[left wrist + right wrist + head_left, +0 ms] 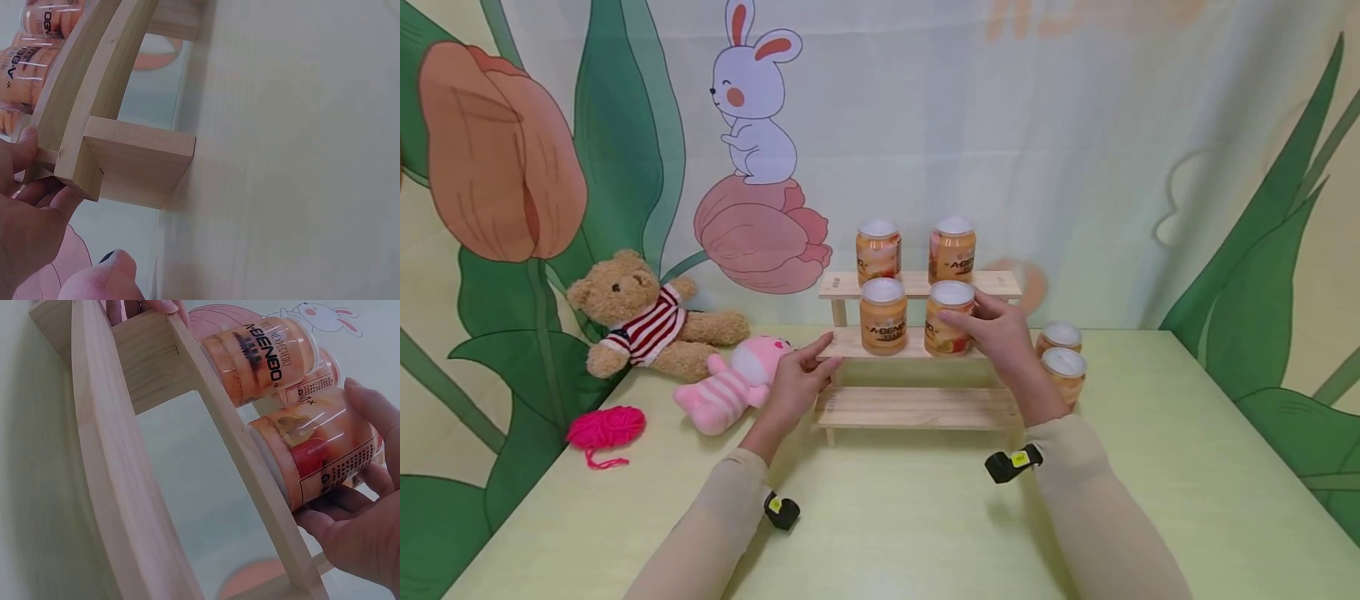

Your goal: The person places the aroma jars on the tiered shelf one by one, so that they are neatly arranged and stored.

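Note:
A three-tier wooden step rack (917, 408) stands on the table. My right hand (1006, 343) grips an orange-labelled jar (942, 335) with a white lid at the right of the middle tier. In the right wrist view the base of this jar (312, 456) is at the tier's board, thumb on one side and fingers on the other. My left hand (793, 385) holds the left end of the middle tier, thumb above and fingers curled below the board (81, 165). Left of the gripped jar sits a matching jar (883, 321). Two more, a left jar (878, 254) and a right jar (952, 254), occupy the top tier.
Two similar jars stand right of the rack, the nearer jar (1064, 375) before the farther jar (1060, 335). On the left are a teddy bear (651, 321), a pink striped plush toy (730, 387) and a pink yarn bundle (606, 427). A printed curtain (1075, 167) hangs behind.

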A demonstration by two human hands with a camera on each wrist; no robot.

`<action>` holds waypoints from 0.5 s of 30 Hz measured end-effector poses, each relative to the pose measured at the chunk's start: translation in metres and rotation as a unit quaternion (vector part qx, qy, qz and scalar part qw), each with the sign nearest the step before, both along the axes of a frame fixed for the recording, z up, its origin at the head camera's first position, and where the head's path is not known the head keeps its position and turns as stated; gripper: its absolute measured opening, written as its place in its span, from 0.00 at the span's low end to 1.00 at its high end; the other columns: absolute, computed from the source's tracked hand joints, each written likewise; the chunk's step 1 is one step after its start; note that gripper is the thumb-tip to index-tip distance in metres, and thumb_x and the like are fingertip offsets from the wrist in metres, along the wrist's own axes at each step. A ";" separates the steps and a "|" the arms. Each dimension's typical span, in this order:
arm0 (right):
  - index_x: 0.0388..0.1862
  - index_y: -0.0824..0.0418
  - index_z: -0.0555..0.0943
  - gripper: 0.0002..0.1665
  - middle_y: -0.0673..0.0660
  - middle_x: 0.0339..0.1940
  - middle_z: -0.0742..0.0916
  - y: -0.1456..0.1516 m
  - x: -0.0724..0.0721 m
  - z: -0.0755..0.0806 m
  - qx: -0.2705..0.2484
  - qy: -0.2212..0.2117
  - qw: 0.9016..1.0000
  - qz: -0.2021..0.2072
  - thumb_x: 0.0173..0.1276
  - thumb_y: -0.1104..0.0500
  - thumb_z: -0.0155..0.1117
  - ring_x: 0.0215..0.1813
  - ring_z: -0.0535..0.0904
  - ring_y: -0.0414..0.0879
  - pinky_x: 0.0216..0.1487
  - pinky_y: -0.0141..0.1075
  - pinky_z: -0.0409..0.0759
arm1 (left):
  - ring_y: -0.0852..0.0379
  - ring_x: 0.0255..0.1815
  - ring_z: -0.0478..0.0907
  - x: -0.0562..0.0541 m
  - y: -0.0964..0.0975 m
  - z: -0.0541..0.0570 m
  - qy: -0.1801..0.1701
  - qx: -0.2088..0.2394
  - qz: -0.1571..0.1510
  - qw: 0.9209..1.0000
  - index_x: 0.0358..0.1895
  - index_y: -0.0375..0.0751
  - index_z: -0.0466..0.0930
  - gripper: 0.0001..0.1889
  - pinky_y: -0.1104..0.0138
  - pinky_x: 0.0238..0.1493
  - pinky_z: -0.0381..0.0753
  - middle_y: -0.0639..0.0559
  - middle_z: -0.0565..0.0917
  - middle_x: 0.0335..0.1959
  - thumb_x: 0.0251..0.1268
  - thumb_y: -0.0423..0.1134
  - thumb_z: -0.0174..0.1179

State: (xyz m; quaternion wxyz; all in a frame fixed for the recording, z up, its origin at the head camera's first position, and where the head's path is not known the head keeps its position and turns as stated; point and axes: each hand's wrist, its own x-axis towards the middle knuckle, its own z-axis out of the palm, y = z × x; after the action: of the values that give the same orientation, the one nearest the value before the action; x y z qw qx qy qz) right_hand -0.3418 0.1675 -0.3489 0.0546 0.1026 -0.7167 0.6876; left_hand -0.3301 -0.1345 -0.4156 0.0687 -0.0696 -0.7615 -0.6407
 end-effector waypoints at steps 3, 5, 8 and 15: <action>0.71 0.48 0.75 0.40 0.57 0.62 0.82 -0.004 -0.004 -0.001 0.002 0.010 1.000 -0.003 0.60 0.48 0.78 0.63 0.77 0.49 0.62 0.43 0.75 | 0.49 0.36 0.77 -0.001 -0.001 0.000 0.001 0.001 0.000 1.000 0.71 0.46 0.72 0.27 0.72 0.31 0.75 0.37 0.86 0.48 0.70 0.36 0.64; 0.72 0.48 0.75 0.41 0.56 0.63 0.82 -0.005 -0.005 -0.002 0.004 0.022 1.000 -0.005 0.60 0.48 0.78 0.64 0.76 0.48 0.63 0.43 0.75 | 0.51 0.35 0.76 -0.001 -0.001 0.001 0.000 0.004 0.001 1.000 0.71 0.46 0.72 0.27 0.71 0.31 0.74 0.39 0.87 0.46 0.70 0.36 0.64; 0.72 0.48 0.75 0.40 0.55 0.63 0.82 -0.006 -0.006 -0.004 0.007 0.039 0.999 -0.010 0.61 0.48 0.77 0.64 0.76 0.48 0.64 0.43 0.74 | 0.53 0.35 0.77 -0.001 -0.001 0.001 -0.002 0.004 -0.001 1.000 0.71 0.47 0.72 0.27 0.72 0.31 0.75 0.39 0.86 0.48 0.70 0.36 0.64; 0.78 0.48 0.65 0.49 0.57 0.63 0.82 -0.002 0.003 -0.003 0.028 0.027 0.999 -0.015 0.60 0.46 0.77 0.64 0.77 0.48 0.63 0.43 0.74 | 0.51 0.38 0.78 -0.001 -0.002 0.001 0.001 -0.001 -0.001 1.000 0.71 0.46 0.72 0.27 0.72 0.32 0.77 0.36 0.85 0.51 0.70 0.35 0.64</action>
State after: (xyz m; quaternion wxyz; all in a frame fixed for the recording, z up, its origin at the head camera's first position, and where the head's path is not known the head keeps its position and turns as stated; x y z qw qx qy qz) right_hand -0.3384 0.1656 -0.3518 0.0812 0.1116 -0.7354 0.6634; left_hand -0.3307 -0.1364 -0.4148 0.0683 -0.0711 -0.7620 -0.6400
